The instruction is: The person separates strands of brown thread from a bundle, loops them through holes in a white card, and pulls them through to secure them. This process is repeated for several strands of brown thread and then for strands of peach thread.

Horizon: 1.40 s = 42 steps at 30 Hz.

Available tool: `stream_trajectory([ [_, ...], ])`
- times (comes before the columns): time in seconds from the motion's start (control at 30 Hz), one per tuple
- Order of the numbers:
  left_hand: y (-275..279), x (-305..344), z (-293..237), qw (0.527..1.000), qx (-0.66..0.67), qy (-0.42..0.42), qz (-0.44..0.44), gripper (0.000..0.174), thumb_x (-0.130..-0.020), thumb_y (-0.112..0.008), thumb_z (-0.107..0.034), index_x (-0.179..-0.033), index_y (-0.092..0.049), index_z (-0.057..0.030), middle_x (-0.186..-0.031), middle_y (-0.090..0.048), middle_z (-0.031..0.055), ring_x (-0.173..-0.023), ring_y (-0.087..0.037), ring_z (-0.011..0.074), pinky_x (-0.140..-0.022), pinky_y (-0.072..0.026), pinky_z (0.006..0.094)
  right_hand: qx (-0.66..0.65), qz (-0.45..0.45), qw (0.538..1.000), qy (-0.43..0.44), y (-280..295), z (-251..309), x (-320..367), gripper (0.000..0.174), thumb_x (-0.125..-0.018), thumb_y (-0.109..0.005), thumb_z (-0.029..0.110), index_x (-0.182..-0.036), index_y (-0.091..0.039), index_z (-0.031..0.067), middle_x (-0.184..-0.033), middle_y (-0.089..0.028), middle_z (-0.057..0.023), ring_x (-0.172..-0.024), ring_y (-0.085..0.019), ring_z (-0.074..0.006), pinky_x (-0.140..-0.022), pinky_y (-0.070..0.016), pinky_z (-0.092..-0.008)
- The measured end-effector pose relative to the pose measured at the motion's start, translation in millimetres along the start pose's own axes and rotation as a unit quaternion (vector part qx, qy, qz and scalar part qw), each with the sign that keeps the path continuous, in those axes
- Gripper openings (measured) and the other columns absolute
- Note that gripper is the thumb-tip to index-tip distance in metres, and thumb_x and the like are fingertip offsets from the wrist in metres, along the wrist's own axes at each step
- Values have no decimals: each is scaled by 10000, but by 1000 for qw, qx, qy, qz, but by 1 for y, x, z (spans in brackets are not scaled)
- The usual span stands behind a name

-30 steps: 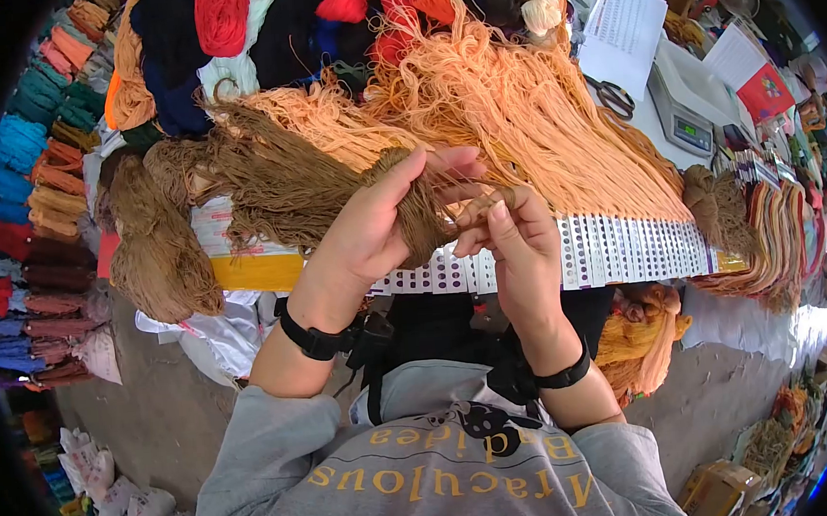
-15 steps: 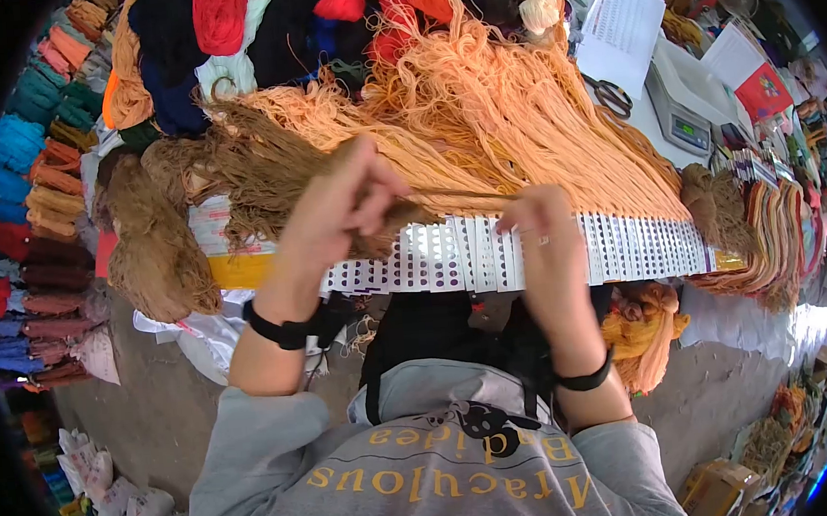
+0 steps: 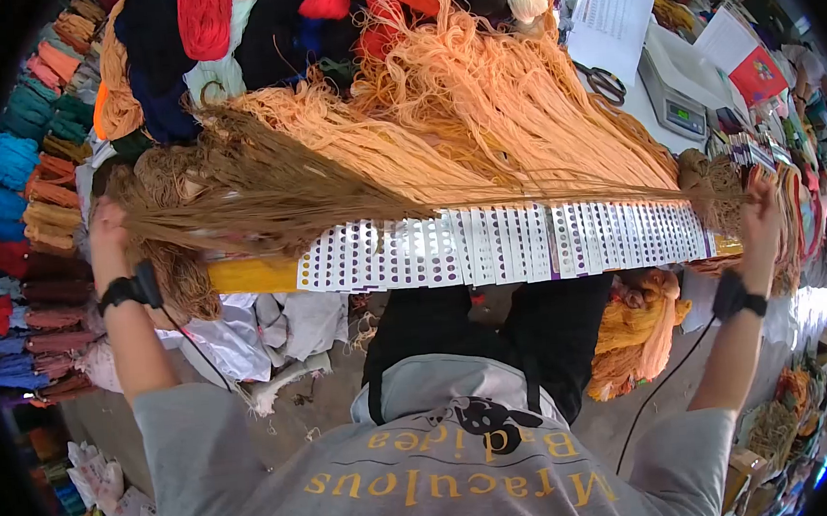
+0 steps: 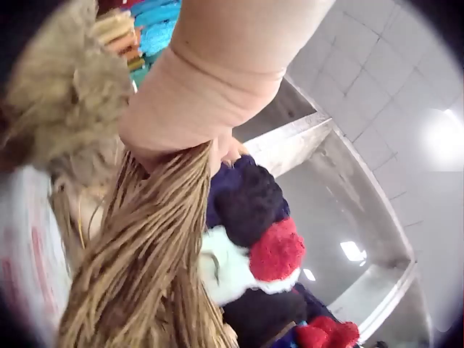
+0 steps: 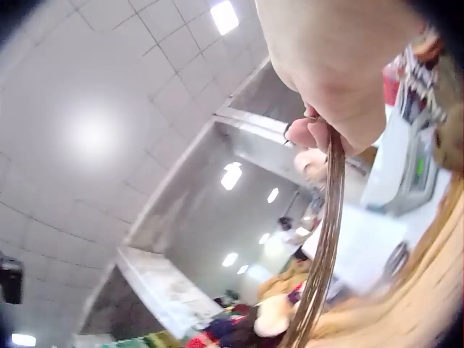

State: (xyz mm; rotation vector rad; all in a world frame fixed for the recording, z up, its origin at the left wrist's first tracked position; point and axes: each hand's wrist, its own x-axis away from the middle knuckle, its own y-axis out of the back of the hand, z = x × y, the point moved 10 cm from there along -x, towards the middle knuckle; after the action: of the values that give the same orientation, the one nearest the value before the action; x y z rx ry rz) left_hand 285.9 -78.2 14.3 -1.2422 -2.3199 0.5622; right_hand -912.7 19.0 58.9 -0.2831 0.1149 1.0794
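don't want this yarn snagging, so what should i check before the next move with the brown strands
1. Left hand gripping the long brown yarn strands: ok, a thick bunch is held.
2. Right hand gripping its end: ok, a thinner brown bunch is held.
3. Strands clear of the pale orange loose yarn: not ok, they cross over its lower ends in the head view.
4. Strands free of knots: cannot tell, too fine and partly blurred.
5. Dark-handled scissors away from both hands: ok, they lie beside the white printed papers.
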Motion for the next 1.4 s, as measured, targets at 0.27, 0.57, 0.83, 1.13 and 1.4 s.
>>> stream_trajectory([
  [0.27, -229, 135, 22, 930, 142, 4, 338, 403, -910, -515, -213, -1242, -452, 6, -741, -478, 7, -477, -299, 85, -503, -316, 225, 85, -72, 994, 19, -106, 48, 29, 104, -852, -568, 87, -939, -584, 31, -770, -520, 9, -676, -475, -94, -647, -407, -220],
  [0.57, -252, 323, 411, 811, -45, 520, 263, 438, -942, -471, -349, -1209, -475, -2, -1130, -586, 140, -932, -607, 250, -718, -525, 337, 191, 270, 937, -113, -401, -161, 224, 217, -825, -578, 65, -1014, -488, 6, -674, -622, -87, -615, -599, -132, -589, -462, -259],
  [0.83, -254, 339, 437, 808, -189, 513, 221, 286, -920, -531, -240, -1099, -530, -17, -935, -628, 62, -640, -623, 162, -500, -487, 280, 234, 246, 923, -180, -409, -204, 238, 138, -868, -584, 148, -871, -625, 16, -651, -589, 2, -555, -514, -64, -520, -420, -215],
  [1.13, -277, 318, 431, 861, -325, 207, 332, 203, -799, -606, -29, -967, -502, 14, -646, -566, 50, -403, -483, 100, -344, -316, 227, 293, 199, 924, -146, -402, -203, 236, 195, -841, -584, 279, -865, -641, 95, -697, -651, -73, -663, -627, -249, -599, -468, -355],
  [1.4, -281, 305, 441, 842, -332, 263, 335, 105, -821, -534, -41, -811, -605, 34, -620, -569, 53, -350, -402, 85, -337, -277, 230, 370, 244, 886, -135, -410, -197, 235, 240, -787, -608, 347, -813, -645, 112, -733, -656, -89, -730, -636, -274, -647, -481, -361],
])
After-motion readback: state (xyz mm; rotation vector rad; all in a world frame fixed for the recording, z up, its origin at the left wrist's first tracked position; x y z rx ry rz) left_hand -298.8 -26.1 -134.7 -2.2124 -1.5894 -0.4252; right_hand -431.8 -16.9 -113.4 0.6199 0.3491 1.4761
